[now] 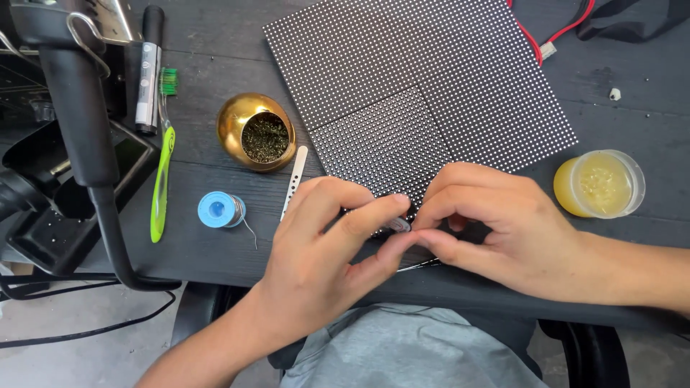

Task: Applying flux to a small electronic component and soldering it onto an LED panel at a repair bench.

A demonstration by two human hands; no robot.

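- Left hand [316, 244] and right hand [496, 230] meet at the near edge of the black dotted LED matrix panel [431, 79], fingertips almost touching each other.
- Both grips are narrow pinches, closed together on a tiny silvery part [399, 225] right at the corner of the smaller dotted panel piece [384, 144] lying on top of the big one. Can't make out what the part actually is, too small.
- Left of the hands on the dark wooden counter [632, 122]: a small blue spool of solder wire [218, 210], a thin white perforated strip [295, 179], a gold ball-shaped holder full of brass wool [256, 132] and a green-handled toothbrush [162, 172]. A yellow tub of flux [599, 184] sits off to the right.
- What could go wrong, I'd guess: the part is so small that one finger slip pops it out and it drops off the near counter edge into the lap or onto the floor. Pushing too hard could also shift the loose small panel piece.
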